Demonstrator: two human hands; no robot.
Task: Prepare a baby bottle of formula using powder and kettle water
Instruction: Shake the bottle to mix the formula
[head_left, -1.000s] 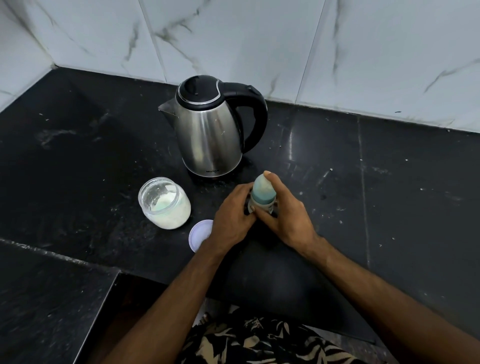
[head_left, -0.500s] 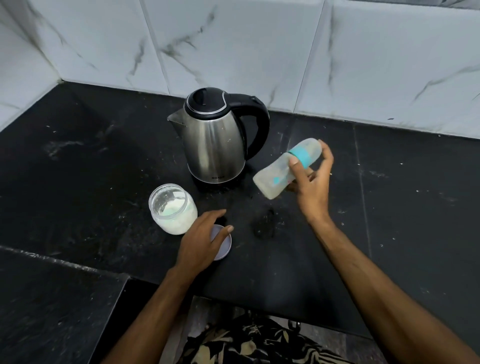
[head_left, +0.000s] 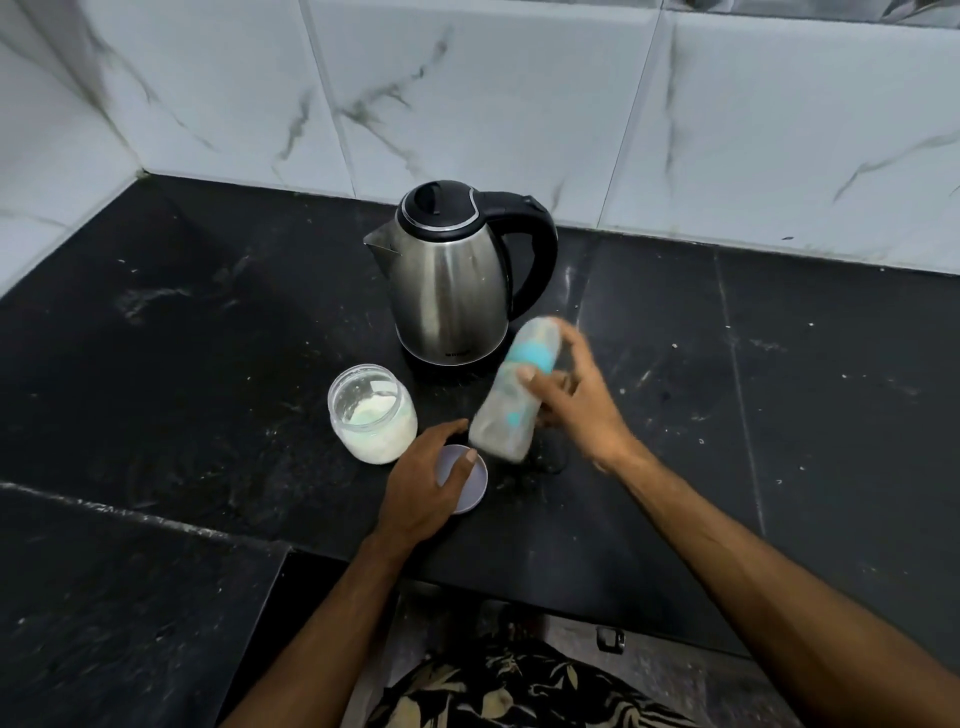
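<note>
Powder jar (head_left: 373, 415) stands open on the dark worktop (head_left: 156, 364), white powder inside, left of everything else. Its lid (head_left: 467, 480) lies flat just to the right of the jar, near the front.

Left hand (head_left: 423, 486) rests on the lid, fingers fairly straight, thumb laid across the top; whether it presses or begins to lift, cannot tell.

Kettle (head_left: 449, 280) stands behind, lid closed, handle to the right, spout to the left.

Baby bottle (head_left: 511, 395) is capped, tilted with teat end up and away, base low over the worktop; motion-blurred. Right hand (head_left: 576, 410) holds it from the right side, thumb across the body, fingers curled behind. Bottle lies between the two hands, just right of the lid.

Progress, judged: bottle looks assembled and cloudy inside, so powder and water are probably in; the blur suggests shaking. Left: finish mixing, close the jar.
</note>
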